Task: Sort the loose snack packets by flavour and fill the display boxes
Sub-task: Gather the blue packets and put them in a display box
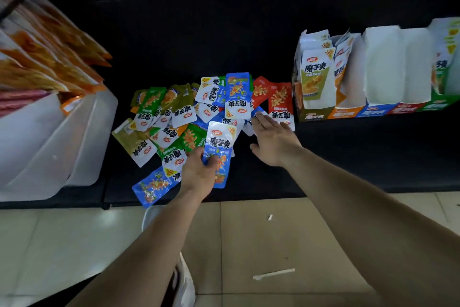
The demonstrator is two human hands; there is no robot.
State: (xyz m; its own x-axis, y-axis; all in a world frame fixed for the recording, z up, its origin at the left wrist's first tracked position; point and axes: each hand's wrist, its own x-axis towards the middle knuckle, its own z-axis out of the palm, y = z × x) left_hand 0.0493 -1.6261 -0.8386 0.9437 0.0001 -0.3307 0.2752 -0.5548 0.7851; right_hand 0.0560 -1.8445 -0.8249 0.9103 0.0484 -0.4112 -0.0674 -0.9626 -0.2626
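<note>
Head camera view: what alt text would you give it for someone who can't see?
A person's left hand grips a blue snack packet while the right hand reaches open over a pile of green, blue and red packets on a black table. A row of display boxes stands to the right.

A matte black counter [249, 40] fills the upper view, with a faint pale line crossing it near its far side. Below the counter's front edge lies a floor [87, 244] of pale beige tiles with thin grout lines. Two white scraps lie there: a long strip [273, 273] and, nearer the counter, a small bit [269, 217]. The light is dim.
</note>
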